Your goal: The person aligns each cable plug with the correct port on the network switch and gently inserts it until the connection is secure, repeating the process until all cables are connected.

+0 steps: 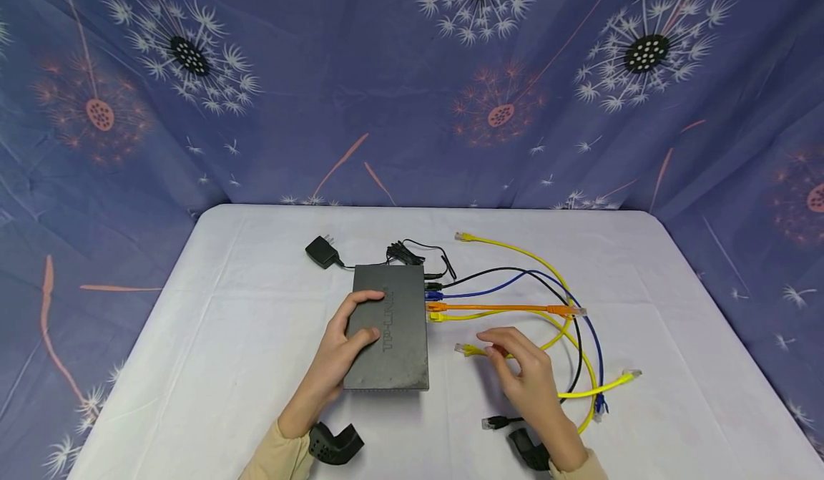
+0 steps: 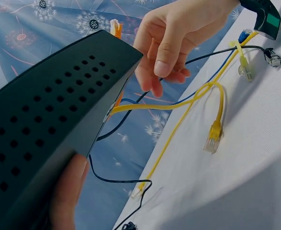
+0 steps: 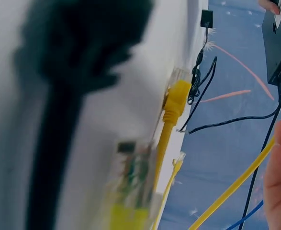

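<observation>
Over white cloth (image 1: 212, 322), left hand (image 1: 335, 348) grips a black box (image 1: 405, 351), right hand (image 1: 531, 373) loosely curled near it.

The head view looks forward and down from above, far enough back to show the white surface (image 1: 225, 308) and the patterned curtain (image 1: 360, 86) beyond. The left wrist view, tilted, looks from close beside the black box (image 2: 59, 103) toward the right hand (image 2: 178, 36). The right wrist view, also tilted, sits very near a blurred plug (image 3: 130, 191); both wrist views share the box and yellow cables (image 3: 241, 182).
</observation>
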### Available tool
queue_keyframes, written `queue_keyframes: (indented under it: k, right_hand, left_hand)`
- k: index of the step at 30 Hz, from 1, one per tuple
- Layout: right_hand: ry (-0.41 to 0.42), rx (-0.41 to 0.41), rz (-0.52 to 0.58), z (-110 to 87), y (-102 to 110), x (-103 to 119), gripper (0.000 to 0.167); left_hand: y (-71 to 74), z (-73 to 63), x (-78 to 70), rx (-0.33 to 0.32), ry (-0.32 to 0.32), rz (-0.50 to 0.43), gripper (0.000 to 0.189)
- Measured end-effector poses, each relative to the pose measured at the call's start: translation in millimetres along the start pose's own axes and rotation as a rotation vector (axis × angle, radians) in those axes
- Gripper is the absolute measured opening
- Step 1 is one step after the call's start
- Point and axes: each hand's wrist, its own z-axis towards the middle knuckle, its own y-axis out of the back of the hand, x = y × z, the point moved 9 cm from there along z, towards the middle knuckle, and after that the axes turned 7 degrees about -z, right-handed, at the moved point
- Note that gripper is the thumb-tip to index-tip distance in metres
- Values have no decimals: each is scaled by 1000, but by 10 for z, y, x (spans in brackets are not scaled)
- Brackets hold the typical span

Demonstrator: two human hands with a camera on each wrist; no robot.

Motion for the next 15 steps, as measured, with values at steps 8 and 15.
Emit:
queue_keyframes:
  k: [8,15]
  right_hand:
    - [-76,54,-23,-98,18,-110,34]
    - [-68,39,-33,-116,49,-129,40]
  left_hand:
    - [4,-5,13,-4,5,1,49]
    - [5,-7,29,-4,11,-7,49]
